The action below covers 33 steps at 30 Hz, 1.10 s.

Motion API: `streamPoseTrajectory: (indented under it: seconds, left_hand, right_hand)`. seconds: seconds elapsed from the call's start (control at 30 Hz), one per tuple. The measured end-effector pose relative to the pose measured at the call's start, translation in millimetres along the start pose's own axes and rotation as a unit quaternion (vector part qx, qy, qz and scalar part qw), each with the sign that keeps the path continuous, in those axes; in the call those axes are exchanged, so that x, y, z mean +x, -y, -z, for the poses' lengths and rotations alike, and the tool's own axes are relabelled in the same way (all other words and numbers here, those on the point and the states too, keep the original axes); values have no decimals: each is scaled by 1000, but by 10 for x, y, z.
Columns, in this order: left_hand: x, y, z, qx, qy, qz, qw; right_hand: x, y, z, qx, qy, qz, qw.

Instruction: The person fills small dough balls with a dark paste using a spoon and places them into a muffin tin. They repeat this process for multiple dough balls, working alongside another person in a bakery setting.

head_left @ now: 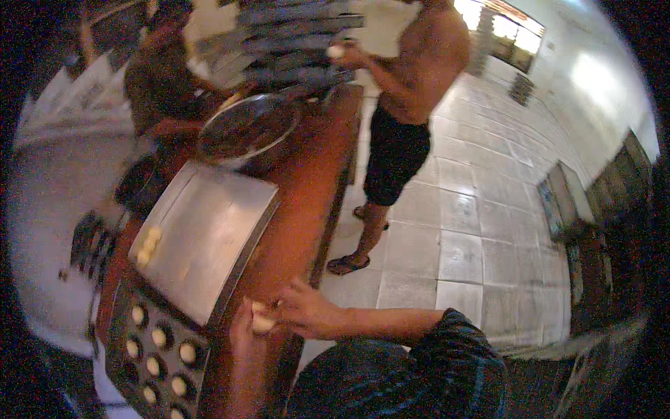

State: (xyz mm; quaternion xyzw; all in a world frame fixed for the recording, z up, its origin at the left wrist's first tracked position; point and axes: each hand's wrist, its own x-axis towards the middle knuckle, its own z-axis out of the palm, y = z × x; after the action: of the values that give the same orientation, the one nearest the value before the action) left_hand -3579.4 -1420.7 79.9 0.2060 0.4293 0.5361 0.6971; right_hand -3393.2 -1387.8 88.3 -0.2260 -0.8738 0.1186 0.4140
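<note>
A small pale lump of dough point(263, 322) sits between my two hands above the near end of the reddish-brown table. My left hand point(241, 322) is closed around its left side. Reaching in from the right, my right hand point(306, 309) has its fingers bent against the dough's other side; blur hides the exact fingertip contact. To the left lies a dark baking tray point(188, 328) with round hollows, several of them holding dough balls point(159, 339). Beyond it, a flat metal tray point(209, 223) carries a short row of pale dough pieces point(147, 248) along its left edge.
A large round metal bowl point(286, 133) stands farther along the table point(293, 209). One person point(164, 84) is at the far left side; another, in black shorts point(396, 150), stands at the right with a pale lump in hand. Tiled floor point(460, 251) and dark crates point(600, 265) lie right.
</note>
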Motion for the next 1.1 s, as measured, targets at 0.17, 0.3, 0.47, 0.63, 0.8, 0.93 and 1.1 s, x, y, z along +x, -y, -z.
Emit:
streamPoseTrajectory:
  seconds: [0.17, 0.3, 0.47, 0.63, 0.8, 0.93, 1.1]
  left_hand:
    - [137, 72, 158, 278, 8, -94, 956]
    - [452, 234, 530, 392, 39, -127, 910]
    - [519, 233, 588, 19, 23, -23, 999]
    - [125, 94, 63, 348, 46, -114, 929]
    - [-175, 149, -104, 466, -175, -38, 866]
    - [-314, 170, 59, 84, -132, -56, 986]
    - [-599, 164, 151, 220, -216, -97, 946]
  right_hand:
    - [-17, -200, -51, 107, -4, -178, 978]
    - [26, -302, -145, 370, -61, -247, 894]
    - [12, -204, -113, 134, -28, -118, 983]
    - [153, -277, 142, 139, 16, -96, 986]
    - [326, -173, 133, 452, 118, -362, 806]
    - [382, -12, -38, 333, 119, -237, 905]
    - [631, 1, -350, 391, 217, -146, 882]
